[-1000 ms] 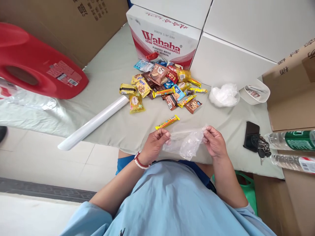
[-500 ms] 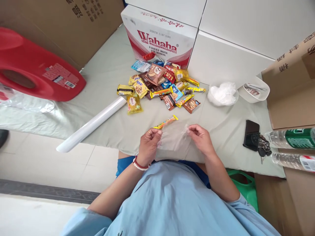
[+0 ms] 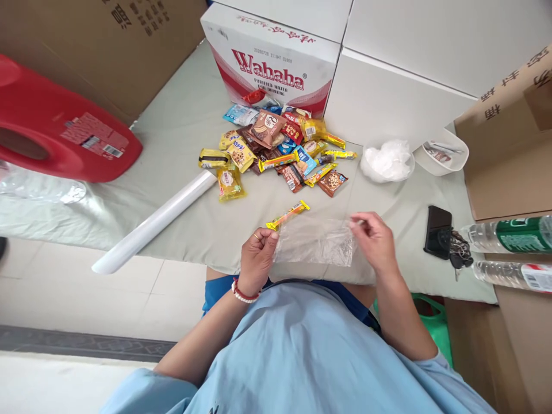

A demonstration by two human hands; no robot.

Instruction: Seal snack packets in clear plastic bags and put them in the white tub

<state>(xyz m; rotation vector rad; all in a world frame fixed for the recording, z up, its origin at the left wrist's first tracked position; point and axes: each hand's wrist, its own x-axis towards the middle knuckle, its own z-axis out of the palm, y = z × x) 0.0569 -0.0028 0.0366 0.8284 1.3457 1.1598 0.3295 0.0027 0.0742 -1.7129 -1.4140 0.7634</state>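
Observation:
A clear plastic bag (image 3: pixel 317 244) is stretched flat between my two hands over the front of the table. My left hand (image 3: pixel 259 253), with a beaded bracelet at the wrist, pinches the bag's left end. Just beyond that thumb is a yellow snack stick (image 3: pixel 288 215); whether the fingers also touch its near end, I cannot tell. At the bag's upper right corner, my right hand (image 3: pixel 374 241) has thumb and forefinger closed on the film. Farther back lies a pile of wrapped snacks (image 3: pixel 276 152), brown, yellow, red and blue.
A white Wahaha carton (image 3: pixel 267 63) stands behind the pile. To the left are a white roll (image 3: pixel 155 221) and a red jug (image 3: pixel 64 126). On the right sit a bowl of white plastic (image 3: pixel 387 161), a white tub (image 3: pixel 442 152), a phone (image 3: pixel 438 232), keys (image 3: pixel 460 250) and bottles (image 3: pixel 509 236).
My right hand has moved to the right, away from the left, and the bag is spread wider between them. My left hand keeps its grip. The view has shifted slightly.

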